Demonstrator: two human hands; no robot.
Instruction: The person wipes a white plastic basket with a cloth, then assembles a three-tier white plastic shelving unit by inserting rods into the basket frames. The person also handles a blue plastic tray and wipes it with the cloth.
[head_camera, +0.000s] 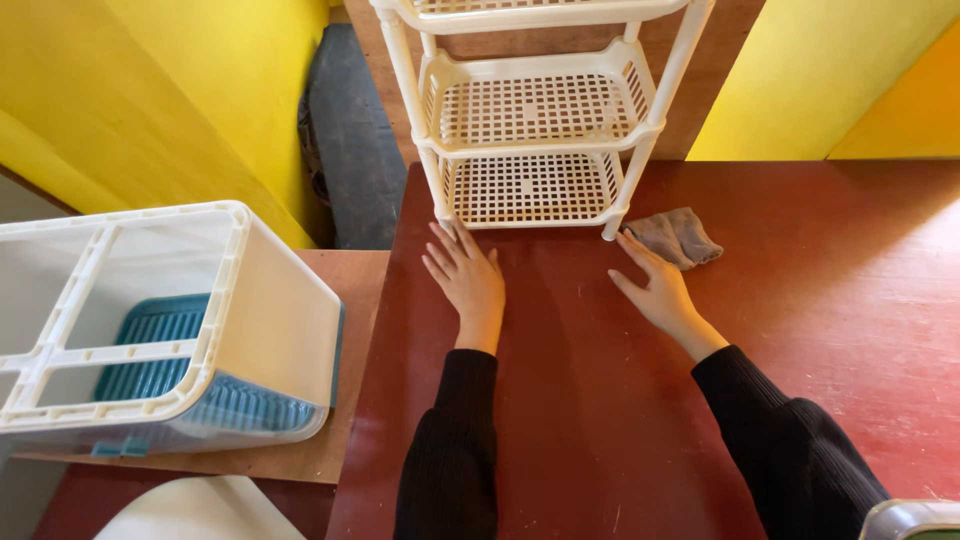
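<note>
Right now both hands lie flat and open on the dark red counter (600, 400), holding nothing. Left hand (468, 280) reaches the shelf rack's (530, 130) front left leg; right hand (655, 290) sits near the right leg, just beside a grey cloth (682, 236).

Pretty bright shot you've got here, daylight-ish and soft, probably coming in from your right since the far right edge of the red table (800, 330) is washed out with a pale sheen. Shadows are faint: a soft one sits under the white rack (535, 110) by the table's far edge, and your black sleeves (450, 450) lose nearly all detail. Focus is sharp in the middle. Near the frame edges the wide lens bends things, so the white bin (150, 320) at left looks stretched.
</note>
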